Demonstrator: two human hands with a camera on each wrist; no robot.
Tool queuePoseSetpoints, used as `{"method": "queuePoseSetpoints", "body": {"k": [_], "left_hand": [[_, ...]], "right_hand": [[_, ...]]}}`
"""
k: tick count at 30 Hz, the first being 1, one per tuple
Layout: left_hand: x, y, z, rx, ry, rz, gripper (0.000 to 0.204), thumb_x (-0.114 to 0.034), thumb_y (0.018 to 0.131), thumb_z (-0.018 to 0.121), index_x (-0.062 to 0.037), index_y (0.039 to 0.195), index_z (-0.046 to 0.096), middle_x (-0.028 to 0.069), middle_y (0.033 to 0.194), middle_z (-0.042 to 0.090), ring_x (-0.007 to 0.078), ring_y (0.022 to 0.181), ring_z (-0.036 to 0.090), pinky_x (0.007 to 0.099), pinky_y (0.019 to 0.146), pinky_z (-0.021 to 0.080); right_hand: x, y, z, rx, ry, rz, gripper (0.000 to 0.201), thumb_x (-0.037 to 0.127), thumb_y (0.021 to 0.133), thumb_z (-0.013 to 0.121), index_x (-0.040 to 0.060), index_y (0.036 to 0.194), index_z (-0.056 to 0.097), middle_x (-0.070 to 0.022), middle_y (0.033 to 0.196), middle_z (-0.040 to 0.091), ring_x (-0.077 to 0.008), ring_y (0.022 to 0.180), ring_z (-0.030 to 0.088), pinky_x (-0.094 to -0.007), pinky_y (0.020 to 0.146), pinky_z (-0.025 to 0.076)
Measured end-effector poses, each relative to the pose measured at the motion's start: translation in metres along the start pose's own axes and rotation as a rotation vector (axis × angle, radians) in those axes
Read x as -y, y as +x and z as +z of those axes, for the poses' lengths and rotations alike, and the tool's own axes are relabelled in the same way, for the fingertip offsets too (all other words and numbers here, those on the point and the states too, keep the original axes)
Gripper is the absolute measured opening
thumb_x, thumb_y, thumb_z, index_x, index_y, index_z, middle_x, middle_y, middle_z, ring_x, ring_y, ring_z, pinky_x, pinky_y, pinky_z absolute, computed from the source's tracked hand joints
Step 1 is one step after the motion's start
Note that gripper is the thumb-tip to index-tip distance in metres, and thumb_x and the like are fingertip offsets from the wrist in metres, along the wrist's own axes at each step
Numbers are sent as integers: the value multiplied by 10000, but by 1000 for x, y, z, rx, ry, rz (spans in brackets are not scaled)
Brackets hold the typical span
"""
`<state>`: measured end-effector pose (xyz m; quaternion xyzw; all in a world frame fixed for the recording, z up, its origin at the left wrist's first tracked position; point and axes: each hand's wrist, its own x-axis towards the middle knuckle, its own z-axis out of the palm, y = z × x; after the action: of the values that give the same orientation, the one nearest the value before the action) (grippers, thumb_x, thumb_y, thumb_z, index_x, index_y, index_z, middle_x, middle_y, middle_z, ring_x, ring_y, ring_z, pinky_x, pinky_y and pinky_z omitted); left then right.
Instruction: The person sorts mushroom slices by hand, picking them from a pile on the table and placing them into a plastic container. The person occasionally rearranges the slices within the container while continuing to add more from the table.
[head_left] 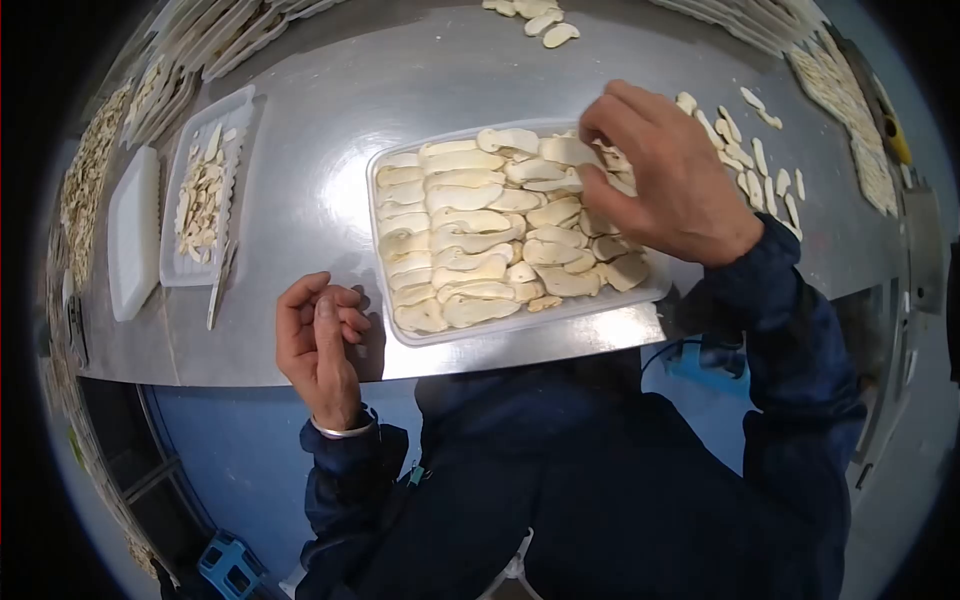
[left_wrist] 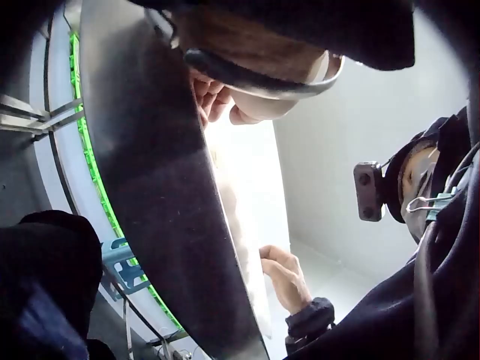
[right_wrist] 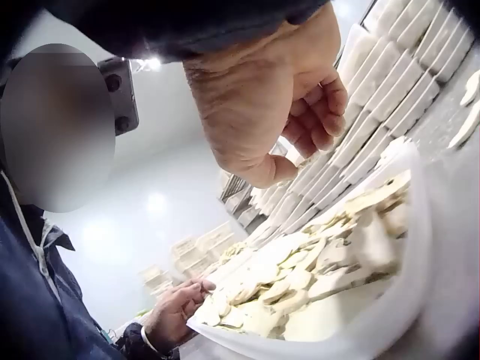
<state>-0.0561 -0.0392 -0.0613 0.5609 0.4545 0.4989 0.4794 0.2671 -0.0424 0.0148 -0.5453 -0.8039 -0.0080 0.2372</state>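
Note:
A white plastic tray (head_left: 392, 322) lies near the table's front edge, filled with pale mushroom slices (head_left: 465, 240) laid overlapping in rows. Over the tray's far right part, my right hand (head_left: 665, 175) hovers with fingers loosely bent. The right wrist view shows a gap between thumb and fingers of that right hand (right_wrist: 277, 112), and nothing in it. My left hand (head_left: 322, 345) is by the tray's near left corner, at the table edge, its fingers loosely curled and holding nothing. In the head view, the right hand hides some slices beneath it.
Loose mushroom slices (head_left: 755, 165) lie right of the tray, and a few more slices (head_left: 540, 18) at the back. To the left stand a smaller tray (head_left: 170, 262) of small pieces, tweezers (head_left: 222, 285) and a white foam-like tray (head_left: 135, 235). Stacked trays (head_left: 235, 35) line the back.

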Motion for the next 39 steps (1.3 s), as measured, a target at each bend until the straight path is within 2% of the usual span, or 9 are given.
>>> {"method": "queuePoseSetpoints", "body": {"k": [12,16,22,25,27,28,31,32,39], "left_hand": [[-3,-1,0,6,60,-13,227,-47,1004,442,57,1197,501,114,893,615,70,666,499,204,648,428],[-1,-1,-1,0,14,-2,242,-98,990,506,58,1174,526,112,897,626,73,677,539,198,621,423],[-2,-1,-1,4,61,-10,238,-57,1008,440,61,1205,502,114,901,622,65,664,500,203,671,437],[0,-2,-1,0,42,1,238,-65,1003,456,61,1198,508,111,904,624,66,666,507,198,653,428],[1,-1,-1,-5,22,15,233,-69,991,485,59,1182,522,107,905,627,68,674,522,192,629,415],[3,-1,-1,-13,0,10,223,-61,992,479,55,1177,525,106,901,626,66,668,515,191,622,413],[5,0,-3,13,64,18,236,-78,1011,448,49,1202,506,110,905,623,56,649,485,181,624,407],[6,0,-3,18,56,24,231,-81,1012,449,45,1197,507,109,903,622,55,645,482,180,611,401],[5,0,-2,8,82,31,230,-87,1014,453,42,1196,508,104,889,618,52,646,481,180,613,398]], "right_hand": [[6,28,33,84,-9,-33,169,100,749,620,-6,825,512,-158,803,534,-349,739,551,-439,701,447],[4,29,35,91,-14,-39,172,105,753,618,-5,835,515,-158,806,537,-347,748,556,-438,715,447],[-5,25,29,-26,-66,-82,175,77,791,607,5,934,538,-128,849,538,-306,750,549,-394,662,439],[-33,12,-9,-146,-74,-15,147,75,826,596,13,953,557,-122,856,551,-293,747,564,-364,644,447],[-60,-11,-36,-6,-260,240,132,93,805,605,36,919,573,-146,833,577,-376,811,582,-451,718,469],[-73,-27,-41,136,-342,347,135,76,805,604,31,932,590,-153,888,588,-374,837,590,-433,743,479],[-76,-62,-34,231,-163,314,181,75,808,597,35,985,609,-154,937,585,-371,853,589,-425,761,486],[-70,-64,-29,157,-112,283,216,76,806,596,37,1017,618,-149,977,585,-363,874,589,-433,766,485],[-74,-66,-9,185,-121,333,245,62,822,574,38,1059,635,-139,945,611,-341,868,615,-416,768,497]]}}
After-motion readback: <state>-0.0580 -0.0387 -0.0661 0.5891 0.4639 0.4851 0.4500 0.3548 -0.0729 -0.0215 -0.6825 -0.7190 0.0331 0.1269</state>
